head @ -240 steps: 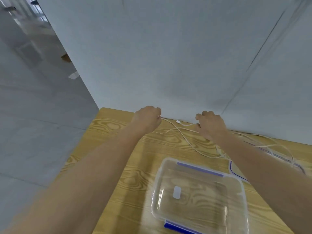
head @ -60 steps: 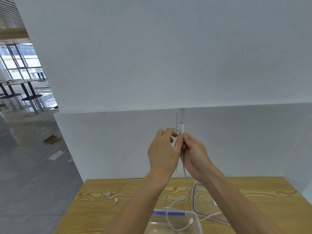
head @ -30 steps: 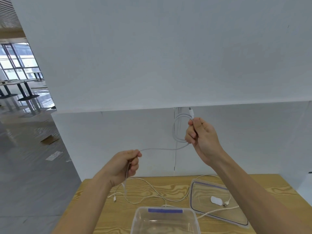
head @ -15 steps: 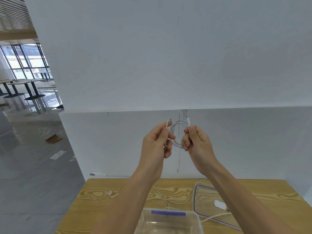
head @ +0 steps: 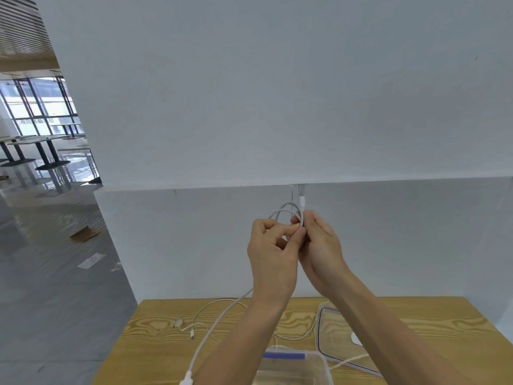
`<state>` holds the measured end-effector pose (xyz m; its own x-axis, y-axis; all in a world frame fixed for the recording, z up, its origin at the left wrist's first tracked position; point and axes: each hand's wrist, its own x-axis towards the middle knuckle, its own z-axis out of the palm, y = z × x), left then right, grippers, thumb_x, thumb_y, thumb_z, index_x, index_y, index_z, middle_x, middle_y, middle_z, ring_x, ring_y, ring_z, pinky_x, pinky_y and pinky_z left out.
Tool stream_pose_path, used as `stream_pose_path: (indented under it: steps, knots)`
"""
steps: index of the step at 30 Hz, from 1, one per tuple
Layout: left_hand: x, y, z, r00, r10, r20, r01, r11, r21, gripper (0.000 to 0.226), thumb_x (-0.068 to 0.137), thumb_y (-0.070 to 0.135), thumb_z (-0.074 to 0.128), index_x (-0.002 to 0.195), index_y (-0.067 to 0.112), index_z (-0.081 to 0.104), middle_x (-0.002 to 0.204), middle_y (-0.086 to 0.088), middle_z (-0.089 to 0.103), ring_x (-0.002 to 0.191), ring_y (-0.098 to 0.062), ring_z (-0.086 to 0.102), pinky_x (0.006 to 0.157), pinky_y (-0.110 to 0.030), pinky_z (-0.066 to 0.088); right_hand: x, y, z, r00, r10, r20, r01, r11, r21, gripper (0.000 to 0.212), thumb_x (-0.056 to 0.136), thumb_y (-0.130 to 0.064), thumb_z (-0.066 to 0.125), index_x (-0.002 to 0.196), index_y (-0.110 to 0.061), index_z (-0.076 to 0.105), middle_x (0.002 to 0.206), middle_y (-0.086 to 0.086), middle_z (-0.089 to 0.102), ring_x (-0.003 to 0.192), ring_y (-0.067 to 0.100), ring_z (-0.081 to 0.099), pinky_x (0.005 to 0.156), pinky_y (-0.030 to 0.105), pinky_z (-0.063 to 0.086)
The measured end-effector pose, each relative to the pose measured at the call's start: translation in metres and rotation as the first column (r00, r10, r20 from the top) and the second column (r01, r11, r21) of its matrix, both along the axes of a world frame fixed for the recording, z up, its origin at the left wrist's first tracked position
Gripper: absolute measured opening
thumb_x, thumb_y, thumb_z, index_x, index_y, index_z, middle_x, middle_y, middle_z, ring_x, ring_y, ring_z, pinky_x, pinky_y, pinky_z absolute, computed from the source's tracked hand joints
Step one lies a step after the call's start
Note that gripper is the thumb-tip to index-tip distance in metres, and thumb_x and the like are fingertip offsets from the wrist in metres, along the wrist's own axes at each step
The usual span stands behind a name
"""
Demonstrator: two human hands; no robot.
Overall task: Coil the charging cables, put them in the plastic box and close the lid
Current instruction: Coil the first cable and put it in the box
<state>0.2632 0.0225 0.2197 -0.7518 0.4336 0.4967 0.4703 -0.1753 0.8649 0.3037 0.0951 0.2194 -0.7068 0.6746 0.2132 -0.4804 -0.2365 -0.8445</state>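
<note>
Both hands are raised in front of the white wall, pressed together. My left hand (head: 273, 251) and my right hand (head: 319, 245) pinch a white charging cable (head: 288, 211) that forms two small loops above the fingers, its plug end sticking up. The cable's free tail (head: 216, 323) hangs down past my left forearm to the table's front edge. Below, the clear plastic box (head: 294, 365) with a blue clip sits open. Its lid (head: 330, 337), edged in blue, lies flat to the right of it. More white cables (head: 200, 320) lie loose on the table.
The wooden table (head: 155, 345) stands against a white partition wall (head: 194, 240). To the left of the table is open grey floor (head: 50, 273), with tables and windows far off.
My hands have come together again after the left hand drew cable out to the side. A second loop has been added to the coil held at the fingertips.
</note>
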Motion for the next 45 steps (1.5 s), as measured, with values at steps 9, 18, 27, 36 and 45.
stream_pose_path:
  steps: [9, 18, 27, 36, 45]
  knots:
    - [-0.013, -0.004, -0.005, 0.993, -0.114, -0.031, 0.113, 0.993, -0.024, 0.008, 0.085, 0.018, 0.068, 0.086, 0.024, 0.072, 0.089, 0.007, 0.05, 0.066, -0.002, 0.054, 0.063, -0.016, 0.046, 0.006, -0.006, 0.007, 0.996, 0.086, -0.007, -0.085, 0.992, 0.092, 0.023, 0.098, -0.018, 0.04, 0.08, -0.006, 0.049, 0.075, 0.008, 0.057, 0.071, 0.013, 0.062, 0.067, 0.025, 0.054]
    - [-0.029, -0.015, -0.033, 0.976, -0.127, -0.179, 0.096, 0.98, -0.172, 0.006, 0.086, 0.02, 0.067, 0.086, 0.026, 0.067, 0.08, 0.01, 0.062, 0.064, -0.007, 0.055, 0.061, -0.017, 0.044, 0.006, 0.016, 0.012, 0.991, 0.002, -0.136, -0.018, 0.993, -0.116, 0.024, 0.099, -0.017, 0.038, 0.078, -0.009, 0.047, 0.064, 0.002, 0.045, 0.06, 0.016, 0.042, 0.064, 0.028, 0.036]
    - [-0.04, -0.04, -0.061, 0.919, -0.322, 0.225, 0.366, 0.912, -0.188, 0.018, 0.094, 0.019, 0.055, 0.082, 0.014, 0.068, 0.053, 0.003, 0.053, 0.046, -0.012, 0.044, 0.047, -0.023, 0.039, 0.019, 0.041, 0.026, 0.951, 0.131, -0.281, -0.206, 0.945, -0.255, 0.032, 0.099, -0.028, 0.032, 0.074, -0.016, 0.049, 0.056, -0.005, 0.033, 0.047, 0.011, 0.033, 0.051, 0.022, 0.038]
    - [-0.1, -0.09, -0.084, 0.703, -0.465, 0.538, 0.637, 0.749, -0.183, 0.017, 0.087, 0.021, 0.062, 0.096, 0.008, 0.066, 0.059, -0.007, 0.05, 0.054, -0.019, 0.045, 0.061, -0.029, 0.036, 0.037, 0.049, 0.021, 0.939, 0.315, -0.14, -0.327, 0.942, -0.076, 0.029, 0.097, -0.026, 0.035, 0.076, -0.014, 0.052, 0.051, -0.007, 0.025, 0.037, 0.007, 0.03, 0.047, 0.021, 0.035]
    - [-0.127, -0.092, -0.068, 0.32, -0.397, 0.86, 0.229, 0.913, 0.337, 0.015, 0.073, 0.001, 0.07, 0.085, 0.002, 0.06, 0.062, -0.009, 0.065, 0.048, -0.01, 0.063, 0.044, -0.016, 0.053, 0.027, 0.034, -0.003, 0.915, 0.404, -0.015, -0.404, 0.913, -0.059, 0.028, 0.097, -0.025, 0.034, 0.078, -0.012, 0.049, 0.047, -0.009, 0.029, 0.042, 0.011, 0.014, 0.046, 0.022, 0.029]
